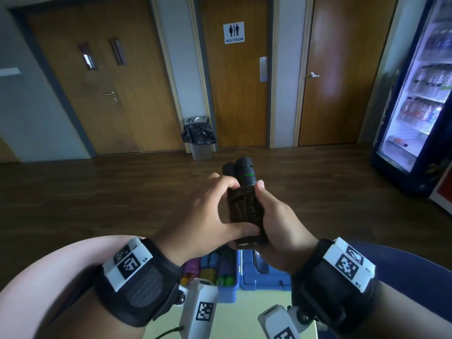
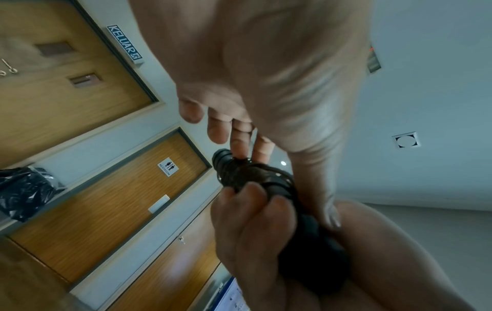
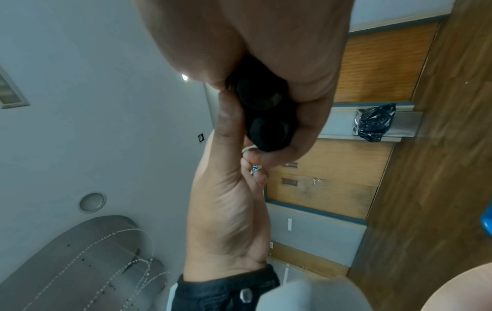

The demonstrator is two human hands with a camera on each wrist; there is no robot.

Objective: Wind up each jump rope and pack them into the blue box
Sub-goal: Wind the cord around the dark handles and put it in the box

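Note:
A black jump rope (image 1: pixel 245 204) with its cord wound round two handles held side by side is raised in front of me; one handle has a green ring. My right hand (image 1: pixel 271 216) grips the bundle from the right, thumb up along it. My left hand (image 1: pixel 208 211) pinches the wound cord, thumb across the lower part and fingers at the upper coil. In the left wrist view the left fingertips (image 2: pixel 241 147) touch the cord on the rope (image 2: pixel 255 174). The right wrist view shows the handles' butt ends (image 3: pixel 266 117). The blue box (image 1: pixel 259 277) sits open below my hands, with several coloured ropes (image 1: pixel 212 267) in it.
The box rests on a pale yellow-green table (image 1: pixel 242 314). A pink chair back (image 1: pixel 49 277) stands at the left, a blue one (image 1: pixel 403 260) at the right. Beyond lie a wooden floor, doors, a lined bin (image 1: pixel 199 137) and a drinks fridge (image 1: pixel 415 106).

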